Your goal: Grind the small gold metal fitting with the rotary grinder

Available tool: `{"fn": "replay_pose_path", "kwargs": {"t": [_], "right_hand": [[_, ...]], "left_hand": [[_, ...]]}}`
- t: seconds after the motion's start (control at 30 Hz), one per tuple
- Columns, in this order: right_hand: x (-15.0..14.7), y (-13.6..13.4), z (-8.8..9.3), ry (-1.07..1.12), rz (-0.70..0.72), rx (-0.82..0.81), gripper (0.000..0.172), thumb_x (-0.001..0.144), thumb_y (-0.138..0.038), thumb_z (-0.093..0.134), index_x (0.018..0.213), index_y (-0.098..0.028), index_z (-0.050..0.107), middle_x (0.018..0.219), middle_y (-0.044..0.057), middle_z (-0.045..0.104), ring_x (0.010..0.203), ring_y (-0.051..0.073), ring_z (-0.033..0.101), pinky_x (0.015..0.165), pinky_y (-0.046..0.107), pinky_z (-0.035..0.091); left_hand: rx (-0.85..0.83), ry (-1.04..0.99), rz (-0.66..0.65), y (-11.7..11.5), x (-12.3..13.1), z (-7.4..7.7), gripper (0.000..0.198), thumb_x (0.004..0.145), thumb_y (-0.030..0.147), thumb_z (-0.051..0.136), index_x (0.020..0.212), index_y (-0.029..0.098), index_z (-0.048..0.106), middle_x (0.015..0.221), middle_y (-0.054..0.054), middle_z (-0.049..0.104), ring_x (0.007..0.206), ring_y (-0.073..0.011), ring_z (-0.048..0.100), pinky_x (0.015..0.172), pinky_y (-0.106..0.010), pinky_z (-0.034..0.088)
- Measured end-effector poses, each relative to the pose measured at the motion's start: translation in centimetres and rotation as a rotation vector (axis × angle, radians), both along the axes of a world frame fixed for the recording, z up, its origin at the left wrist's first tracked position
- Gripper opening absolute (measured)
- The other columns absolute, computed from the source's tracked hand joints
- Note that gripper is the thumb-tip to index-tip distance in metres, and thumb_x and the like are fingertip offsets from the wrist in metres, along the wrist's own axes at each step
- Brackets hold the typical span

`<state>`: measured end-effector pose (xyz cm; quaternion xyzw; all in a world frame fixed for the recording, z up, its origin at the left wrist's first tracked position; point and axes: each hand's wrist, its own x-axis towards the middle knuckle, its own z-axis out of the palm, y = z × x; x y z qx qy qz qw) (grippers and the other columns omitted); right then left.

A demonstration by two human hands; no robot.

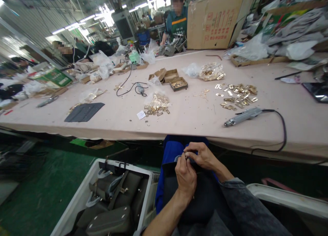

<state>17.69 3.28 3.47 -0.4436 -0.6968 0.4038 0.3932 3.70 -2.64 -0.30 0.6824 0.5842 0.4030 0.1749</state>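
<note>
A dark bag (176, 189) lies across my lap, over blue cloth. At its upper edge my left hand (186, 176) is closed, its fingertips pinched around a small metal fitting (186, 157). My right hand (201, 155) meets it from the right, thumb and fingers closed on the same fitting. My fingers mostly cover the fitting, so its shape is unclear. A greyish wrapped strap shows beside the fingertips. On the table in front lies a grey electric screwdriver (242, 117) with a black cable, apart from both hands.
To the left stands a white crate (147, 198) of dark olive bags (110, 220). The table (184, 121) carries gold metal plates (239, 95), a bag of gold frames (157, 102), small cardboard boxes (178, 84) and a dark flat panel (84, 112). Co-workers sit beyond, near a large carton (215, 20).
</note>
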Motion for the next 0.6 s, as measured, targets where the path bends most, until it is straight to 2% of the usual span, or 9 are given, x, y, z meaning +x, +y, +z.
{"fn": "replay_pose_path", "kwargs": {"t": [0.13, 0.27, 0.33, 0.5, 0.6], "right_hand": [[-2.1, 0.3, -0.6, -0.088, -0.123, 0.072, 0.019, 0.091, -0.018, 0.06, 0.089, -0.019, 0.079, 0.078, 0.003, 0.066, 0.07, 0.016, 0.06, 0.066, 0.027, 0.043], [-3.4, 0.5, -0.6, -0.329, -0.197, 0.165, 0.024, 0.091, -0.014, 0.053, 0.089, -0.016, 0.077, 0.08, 0.007, 0.064, 0.072, 0.018, 0.059, 0.068, 0.029, 0.042], [-2.8, 1.0, -0.3, -0.376, -0.149, 0.171, 0.025, 0.092, -0.014, 0.052, 0.087, -0.016, 0.076, 0.081, 0.007, 0.064, 0.074, 0.018, 0.059, 0.07, 0.029, 0.043], [-1.1, 3.6, 0.5, -0.187, 0.188, 0.022, 0.017, 0.088, -0.015, 0.059, 0.088, -0.019, 0.076, 0.083, 0.002, 0.07, 0.074, 0.015, 0.062, 0.07, 0.025, 0.045], [-2.7, 4.4, 0.3, -0.309, 0.131, 0.048, 0.016, 0.08, -0.01, 0.061, 0.073, -0.018, 0.073, 0.078, 0.004, 0.069, 0.068, 0.015, 0.059, 0.068, 0.025, 0.044]], "left_hand": [[0.001, 0.072, 0.095, 1.0, 0.6, -0.6, 0.029, 0.103, 0.013, 0.038, 0.119, 0.008, 0.062, 0.096, -0.018, 0.067, 0.086, -0.0291, 0.066, 0.076, -0.038, 0.053], [0.011, 0.2, 0.067, 2.0, 0.9, -1.0, 0.02, 0.096, 0.011, 0.052, 0.113, 0.01, 0.062, 0.092, -0.015, 0.067, 0.083, -0.0291, 0.065, 0.074, -0.036, 0.051], [0.003, 0.183, 0.077, 2.1, 1.0, -0.9, 0.016, 0.096, 0.013, 0.053, 0.108, 0.012, 0.063, 0.089, -0.014, 0.067, 0.081, -0.0288, 0.064, 0.073, -0.036, 0.05], [-0.095, 0.02, 0.232, 2.1, 2.0, -0.4, 0.031, 0.097, 0.008, 0.037, 0.107, 0.01, 0.066, 0.092, -0.016, 0.068, 0.084, -0.0287, 0.066, 0.075, -0.037, 0.049], [-0.17, -0.033, 0.314, 2.8, 2.6, -0.5, 0.024, 0.094, 0.013, 0.045, 0.101, 0.01, 0.068, 0.087, -0.017, 0.069, 0.082, -0.0314, 0.067, 0.075, -0.039, 0.049]]}}
